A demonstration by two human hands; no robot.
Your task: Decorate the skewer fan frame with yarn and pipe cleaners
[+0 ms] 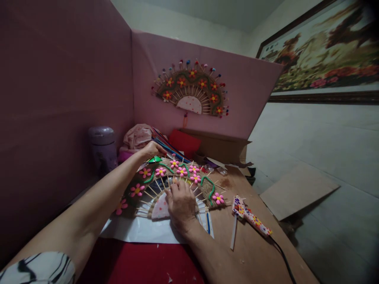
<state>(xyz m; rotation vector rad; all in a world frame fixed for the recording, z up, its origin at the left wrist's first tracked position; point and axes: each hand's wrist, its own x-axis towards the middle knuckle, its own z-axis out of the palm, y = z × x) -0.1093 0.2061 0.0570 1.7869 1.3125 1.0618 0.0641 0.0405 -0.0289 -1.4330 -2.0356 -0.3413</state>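
A half-round craft fan (180,172) of thin sticks and woven twine lies in front of me, decorated with pink flowers and wavy green strips. My right hand (182,205) presses on its middle, fingers bent over the sticks beside the white dotted fabric centre (160,208). At the fan's far edge my left hand (153,149) is closed, its fingertips pinched near a stick end; whatever they hold is too small to make out. A shiny green piece (154,159) is just below that hand. White sheeting (133,229) is under the fan.
A flower-patterned glue gun (250,217) with a black cord lies on the right of the wooden table (227,260). A purple lidded container (103,148) stands left. Behind are coloured sticks (170,146), red material (185,142) and cardboard (220,149). A finished-looking fan (192,81) hangs on the pink panel.
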